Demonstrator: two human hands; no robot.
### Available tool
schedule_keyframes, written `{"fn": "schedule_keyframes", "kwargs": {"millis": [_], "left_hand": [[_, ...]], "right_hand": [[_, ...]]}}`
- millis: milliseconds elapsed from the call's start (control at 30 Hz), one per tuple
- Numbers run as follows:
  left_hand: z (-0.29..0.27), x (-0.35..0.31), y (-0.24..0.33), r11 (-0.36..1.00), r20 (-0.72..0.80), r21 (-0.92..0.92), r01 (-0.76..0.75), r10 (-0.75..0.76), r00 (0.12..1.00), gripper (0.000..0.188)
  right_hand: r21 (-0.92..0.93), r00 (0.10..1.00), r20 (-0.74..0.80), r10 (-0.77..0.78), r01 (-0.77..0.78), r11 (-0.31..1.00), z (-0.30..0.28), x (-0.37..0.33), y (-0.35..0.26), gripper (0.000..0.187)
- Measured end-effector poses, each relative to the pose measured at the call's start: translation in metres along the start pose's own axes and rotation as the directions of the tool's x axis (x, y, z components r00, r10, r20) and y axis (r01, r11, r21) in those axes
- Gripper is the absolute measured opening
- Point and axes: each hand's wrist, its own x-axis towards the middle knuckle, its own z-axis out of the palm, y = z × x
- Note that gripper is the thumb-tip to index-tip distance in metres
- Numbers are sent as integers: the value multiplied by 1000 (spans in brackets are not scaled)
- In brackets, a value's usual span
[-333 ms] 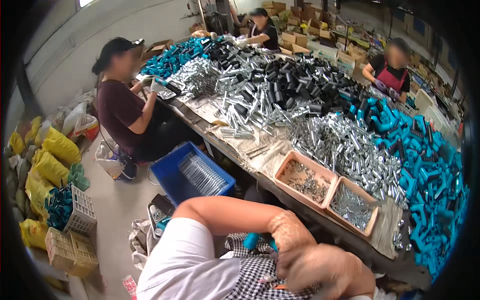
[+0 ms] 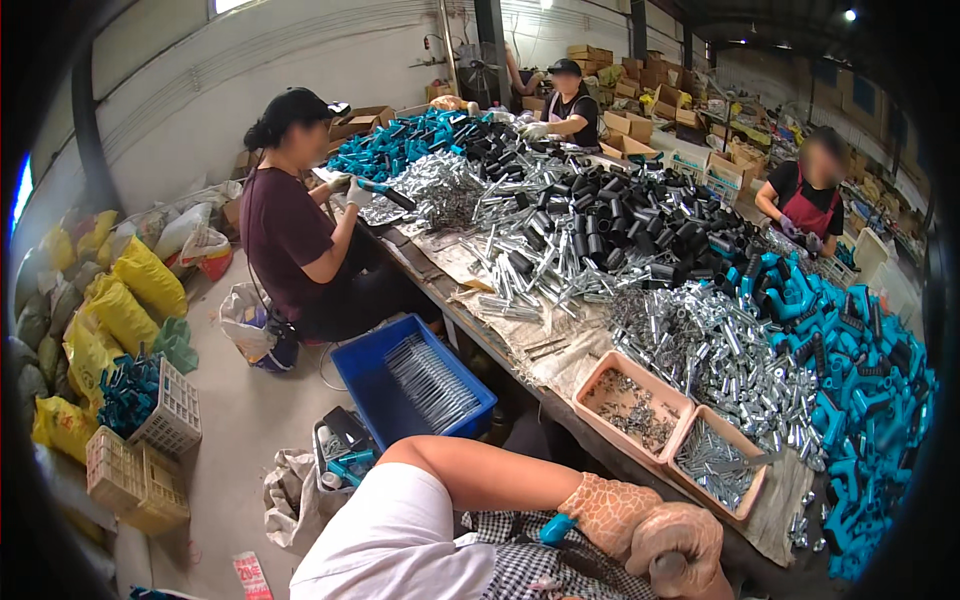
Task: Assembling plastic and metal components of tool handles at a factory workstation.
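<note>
Both my hands are close together at the lower right, in tan patterned gloves. My left hand (image 2: 612, 508) reaches in from the white sleeve and is closed, its fingers mostly hidden. A teal plastic part (image 2: 557, 529) pokes out from under that glove, against my checkered apron (image 2: 600, 570). My right hand (image 2: 682, 548) is curled closed in front of the left; whatever lies in it is hidden. Just beyond the hands stand two pinkish bins on the table edge: one with small metal bits (image 2: 632, 408), the other with thin metal pins (image 2: 716, 466).
The table bears heaps of silvery metal tubes (image 2: 700, 350), black sleeves (image 2: 620, 215) and teal gun-shaped parts (image 2: 870, 400). On the floor is a blue crate (image 2: 362, 385) with rows of metal rods. Yellow sacks (image 2: 150, 275) lie at left. Three people work around the table.
The view has shifted, so the scene sits lower and further right. My gloved hands, blurred before, now show more sharply and sit further right. Less of the teal part shows.
</note>
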Motion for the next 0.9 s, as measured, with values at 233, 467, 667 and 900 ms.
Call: {"fn": "schedule_keyframes", "kwargs": {"millis": [233, 467, 667, 900], "left_hand": [[3, -4, -56, 753, -625, 410, 515, -179, 760, 35], [-7, -4, 12, 934, -437, 330, 137, 22, 899, 34], [-3, -5, -4, 916, -332, 352, 191, -69, 941, 33], [-4, 9, -25, 660, -652, 273, 700, -408, 639, 37]], "right_hand": [[-144, 534, -844, 53, -320, 936, 7, -24, 91, 44], [418, 688, -675, 266, 59, 906, 17, -14, 28, 22], [164, 985, 111, -133, 114, 980, -11, 1, 11, 21], [488, 416, -825, 382, 185, 853, 2, -13, 74, 36]]}}
